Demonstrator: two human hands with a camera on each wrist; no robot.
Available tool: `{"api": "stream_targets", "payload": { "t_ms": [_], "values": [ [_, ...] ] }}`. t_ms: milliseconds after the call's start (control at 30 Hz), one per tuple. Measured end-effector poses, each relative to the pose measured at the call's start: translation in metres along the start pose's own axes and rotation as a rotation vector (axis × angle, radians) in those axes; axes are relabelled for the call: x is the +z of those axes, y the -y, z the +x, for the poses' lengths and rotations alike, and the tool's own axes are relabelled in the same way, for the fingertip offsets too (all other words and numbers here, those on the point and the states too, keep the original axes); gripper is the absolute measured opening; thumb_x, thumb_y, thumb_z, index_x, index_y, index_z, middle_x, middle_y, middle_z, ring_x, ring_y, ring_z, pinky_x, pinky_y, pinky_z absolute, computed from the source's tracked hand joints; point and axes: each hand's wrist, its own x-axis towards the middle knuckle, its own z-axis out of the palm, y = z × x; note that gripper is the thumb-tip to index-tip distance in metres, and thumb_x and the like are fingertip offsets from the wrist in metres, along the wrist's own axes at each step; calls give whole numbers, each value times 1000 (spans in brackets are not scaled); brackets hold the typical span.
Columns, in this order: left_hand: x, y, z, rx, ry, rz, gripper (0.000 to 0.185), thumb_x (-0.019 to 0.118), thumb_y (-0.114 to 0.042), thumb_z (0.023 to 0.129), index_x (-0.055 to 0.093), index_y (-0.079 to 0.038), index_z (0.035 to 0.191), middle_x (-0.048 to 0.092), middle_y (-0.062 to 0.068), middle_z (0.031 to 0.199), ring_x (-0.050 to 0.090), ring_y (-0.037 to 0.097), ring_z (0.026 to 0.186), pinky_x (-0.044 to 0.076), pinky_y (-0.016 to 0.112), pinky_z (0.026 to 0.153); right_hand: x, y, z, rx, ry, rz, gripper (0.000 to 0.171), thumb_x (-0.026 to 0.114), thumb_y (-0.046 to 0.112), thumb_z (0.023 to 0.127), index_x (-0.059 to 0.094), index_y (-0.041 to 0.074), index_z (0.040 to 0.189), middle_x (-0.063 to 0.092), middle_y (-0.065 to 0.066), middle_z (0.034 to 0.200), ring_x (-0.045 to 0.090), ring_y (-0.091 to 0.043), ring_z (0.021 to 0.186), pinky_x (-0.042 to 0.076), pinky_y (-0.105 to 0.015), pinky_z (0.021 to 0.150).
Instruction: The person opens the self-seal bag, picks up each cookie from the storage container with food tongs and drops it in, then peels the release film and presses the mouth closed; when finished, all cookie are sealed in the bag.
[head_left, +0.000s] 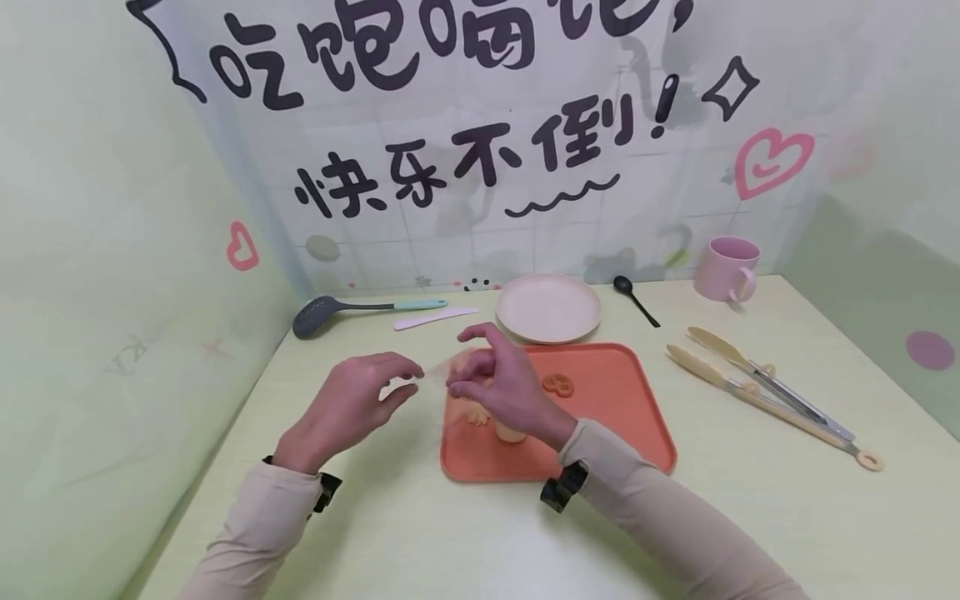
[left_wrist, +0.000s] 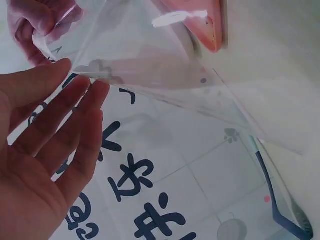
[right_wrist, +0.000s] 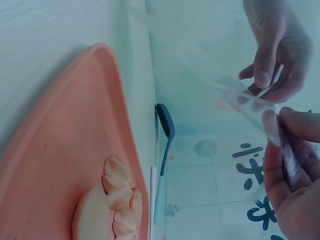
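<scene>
- Both hands hover above the tabletop (head_left: 420, 533) and hold a clear plastic bag (left_wrist: 150, 60) between them, over the left edge of the orange tray (head_left: 622, 417).
- Left hand (head_left: 352, 400): its thumb and fingertips pinch one edge of the bag; in the left wrist view the fingers (left_wrist: 75, 125) lie nearly straight along the film.
- Right hand (head_left: 502, 387): thumb and forefinger pinch the opposite edge of the bag, the other fingers loosely curled above it.
- The bag is thin and see-through, so the head view shows it only as a faint sheen between the two hands.
- On the tray, pale pastry pieces (right_wrist: 112, 200) lie under the right hand, and a small pretzel-shaped cookie (head_left: 558, 384) sits at 1 o'clock from that hand.
- A cream plate (head_left: 549, 308) stands just beyond the tray at 12 o'clock.
- A dark slotted spoon (head_left: 315, 315) and a white spatula (head_left: 435, 317) lie at 11 o'clock from the hands.
- A black spoon (head_left: 633, 298) and a pink mug (head_left: 727, 268) are at 1 o'clock; tongs (head_left: 765, 387) lie at 3 o'clock, well apart from the tray.
</scene>
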Motion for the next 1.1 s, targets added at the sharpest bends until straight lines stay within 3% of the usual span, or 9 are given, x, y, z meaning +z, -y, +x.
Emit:
{"api": "stream_targets", "payload": {
  "t_ms": [100,167,233,300,500,700,867,1000,1100],
  "values": [
    [6,2,-2,-139,42,-155,22,77,-22,89,74,-12,108,77,-1,103,74,15,91,61,33,75,-1,0,-1,-26,-36,32,49,78,-3,83,52,5,123,68,-13,71,71,-18,71,60,-29,78],
    [12,2,-1,-196,80,-257,25,76,-28,90,73,-14,111,77,-2,106,74,15,95,61,34,76,-2,-2,-2,-35,-55,19,46,80,-2,80,55,4,118,64,-10,66,64,-16,61,57,-28,71],
    [19,1,0,-206,87,-327,23,76,-29,91,75,-16,109,77,-4,104,75,12,94,61,31,75,-2,-3,-2,-32,-54,17,45,82,-2,78,56,3,114,62,-7,63,59,-13,56,54,-27,65],
    [25,-2,1,-185,49,-368,17,77,-26,89,77,-17,104,78,-6,97,74,8,87,61,28,73,-2,-4,-2,-21,-44,12,44,84,0,77,57,2,112,60,-3,62,55,-10,55,51,-25,61],
    [25,-4,1,-127,-152,-351,9,82,-13,83,80,-13,92,78,-5,84,70,4,73,59,22,67,-6,-5,-2,8,-23,106,46,81,-2,79,55,2,117,56,0,64,52,-8,55,49,-21,59],
    [17,-4,-1,-134,-200,-274,10,80,-11,85,80,-11,94,79,-2,87,72,7,74,60,23,67,-10,-3,-1,68,-23,154,41,70,-2,90,52,2,126,61,-4,71,60,-11,61,56,-24,62],
    [14,1,-1,-202,-115,-345,6,75,-13,90,78,-14,96,78,-2,86,70,5,73,59,23,66,-18,2,-3,62,38,113,39,57,11,102,45,8,139,69,-18,85,65,-20,67,56,-30,62],
    [11,12,-1,-334,12,-551,7,70,-16,95,76,-14,98,78,2,88,73,11,76,60,28,69,-32,7,-7,-20,-19,10,34,47,14,106,46,8,140,67,-19,88,62,-20,68,52,-27,59],
    [8,23,-4,-420,96,-731,12,68,-18,97,75,-10,103,77,7,91,74,15,81,60,31,71,-40,6,-4,-80,-104,-154,35,58,16,101,53,9,135,64,-13,97,58,-20,78,49,-27,63]
  ]
}}
